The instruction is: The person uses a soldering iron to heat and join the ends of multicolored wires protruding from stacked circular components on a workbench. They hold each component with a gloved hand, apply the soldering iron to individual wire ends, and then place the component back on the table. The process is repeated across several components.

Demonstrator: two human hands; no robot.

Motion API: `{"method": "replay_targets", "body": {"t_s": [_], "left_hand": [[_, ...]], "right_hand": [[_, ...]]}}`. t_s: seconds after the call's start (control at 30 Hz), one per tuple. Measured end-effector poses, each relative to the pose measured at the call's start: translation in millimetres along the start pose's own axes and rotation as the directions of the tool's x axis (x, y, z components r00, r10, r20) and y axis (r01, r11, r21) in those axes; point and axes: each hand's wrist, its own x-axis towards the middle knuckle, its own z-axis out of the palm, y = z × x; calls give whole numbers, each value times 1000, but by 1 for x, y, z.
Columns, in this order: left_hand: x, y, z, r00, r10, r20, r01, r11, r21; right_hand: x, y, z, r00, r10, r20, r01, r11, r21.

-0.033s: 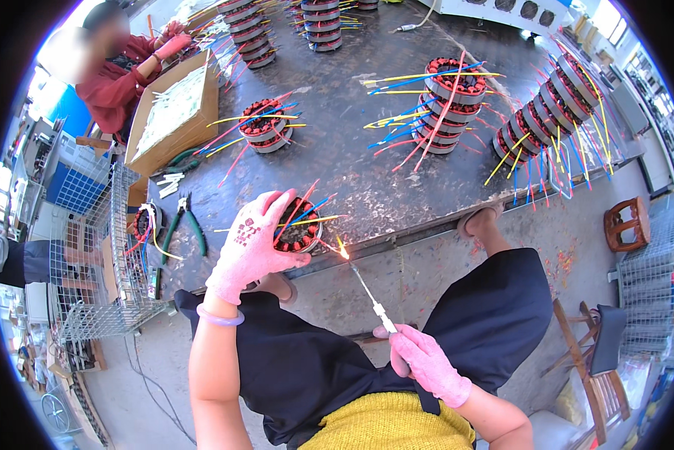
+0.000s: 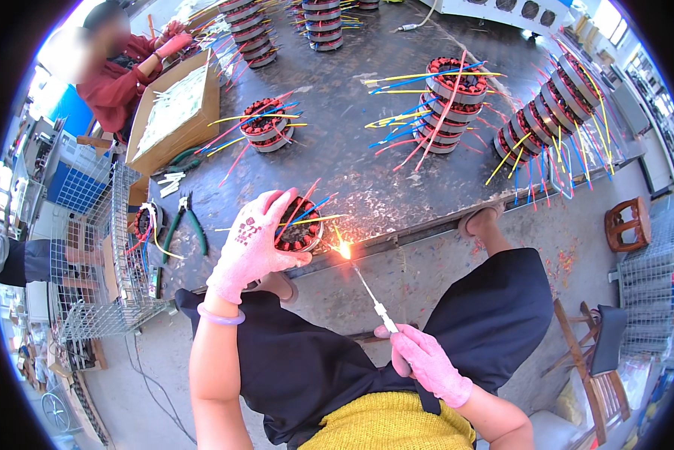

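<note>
My left hand (image 2: pixel 251 244), in a pink glove, grips a motor stator (image 2: pixel 301 234) at the table's near edge. The stator is a ring with red windings; red, blue and yellow leads stick out of it. In my right hand (image 2: pixel 427 361), also gloved in pink, is a slim torch (image 2: pixel 382 315) with a white body and a thin metal tube. A bright orange flame (image 2: pixel 344 250) burns at the tube's tip, just right of the stator, near the ends of its leads. The palm side of my right hand is hidden.
Another stator stack (image 2: pixel 268 126) stands mid-table; taller stacks (image 2: pixel 449 105) and a leaning row (image 2: pixel 551 109) are at the right. Green-handled pliers (image 2: pixel 194 229), short white sleeves (image 2: pixel 172 184) and a cardboard box (image 2: pixel 138 154) lie left. A co-worker in a red sleeve (image 2: pixel 112 94) works beyond.
The flame at the torch tip has grown larger and brighter, with a reddish glow around it. Both hands and the stator stay almost in place.
</note>
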Motion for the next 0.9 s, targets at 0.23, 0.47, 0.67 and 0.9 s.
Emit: {"method": "replay_targets", "body": {"t_s": [0.23, 0.47, 0.67, 0.9], "left_hand": [[1, -2, 3, 1000, 10, -13, -10, 1000, -7], [2, 0, 2, 1000, -3, -11, 2, 1000, -12], [1, 0, 3, 1000, 3, -12, -3, 1000, -20], [1, -1, 2, 1000, 2, -15, -2, 1000, -9]], "right_hand": [[2, 7, -2, 999, -25, 23, 24, 998, 51], [4, 9, -2, 999, -42, 4, 42, 999, -5], [6, 10, -4, 998, -54, 19, 54, 998, -17], [3, 5, 3, 999, -38, -6, 39, 998, 48]]}}
